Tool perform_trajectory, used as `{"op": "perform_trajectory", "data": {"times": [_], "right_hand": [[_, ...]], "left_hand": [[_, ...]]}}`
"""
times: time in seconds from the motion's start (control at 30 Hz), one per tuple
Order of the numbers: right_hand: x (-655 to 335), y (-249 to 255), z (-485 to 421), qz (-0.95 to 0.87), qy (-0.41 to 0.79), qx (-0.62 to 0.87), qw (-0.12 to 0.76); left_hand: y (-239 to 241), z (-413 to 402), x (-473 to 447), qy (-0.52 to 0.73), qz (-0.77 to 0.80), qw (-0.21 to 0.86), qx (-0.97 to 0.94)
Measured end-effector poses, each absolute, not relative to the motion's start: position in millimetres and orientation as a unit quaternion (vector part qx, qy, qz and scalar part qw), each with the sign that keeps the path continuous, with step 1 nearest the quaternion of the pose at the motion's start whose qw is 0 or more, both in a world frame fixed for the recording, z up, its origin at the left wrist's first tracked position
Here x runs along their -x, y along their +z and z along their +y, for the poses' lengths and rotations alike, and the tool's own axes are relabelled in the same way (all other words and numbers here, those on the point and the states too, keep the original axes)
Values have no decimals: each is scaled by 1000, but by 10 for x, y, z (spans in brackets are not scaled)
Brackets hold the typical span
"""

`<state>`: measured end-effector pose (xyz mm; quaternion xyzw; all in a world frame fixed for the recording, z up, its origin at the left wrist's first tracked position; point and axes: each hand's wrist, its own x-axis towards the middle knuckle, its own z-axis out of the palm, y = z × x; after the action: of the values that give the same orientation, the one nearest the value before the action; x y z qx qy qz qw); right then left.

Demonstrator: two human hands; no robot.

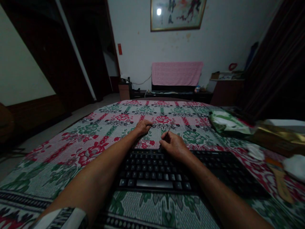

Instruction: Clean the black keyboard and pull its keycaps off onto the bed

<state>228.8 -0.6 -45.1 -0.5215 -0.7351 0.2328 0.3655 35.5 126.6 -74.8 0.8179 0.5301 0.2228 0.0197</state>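
A black keyboard [152,171] lies on a bed covered by a flowered red, green and white cloth [71,149]. My left hand [143,127] rests palm down on the cloth just beyond the keyboard's far edge, fingers curled loosely. My right hand [173,145] sits at the keyboard's far edge with its fingers bent and pinched together near the top row of keys. Whatever the fingers hold, if anything, is too small or dark to make out.
A green and white plastic packet [227,122] lies on the bed at right, with a gold-coloured wrapper [278,133] and white wads [295,165] beyond it. A pink cloth [176,73] covers furniture against the far wall, under a framed picture [177,14]. The room is dim.
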Motion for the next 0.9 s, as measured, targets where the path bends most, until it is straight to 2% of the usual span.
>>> {"op": "perform_trajectory", "data": {"times": [0.5, 0.67, 0.9], "right_hand": [[-2337, -460, 96, -722, 301, 456, 426], [-2334, -437, 107, -708, 338, 458, 417], [-2317, -431, 130, -726, 302, 479, 390]], "left_hand": [[-733, 1260, -346, 227, 539, 51, -809], [-689, 1255, -323, 244, 530, 82, -808], [-471, 1152, -208, 284, 544, 115, -781]]}}
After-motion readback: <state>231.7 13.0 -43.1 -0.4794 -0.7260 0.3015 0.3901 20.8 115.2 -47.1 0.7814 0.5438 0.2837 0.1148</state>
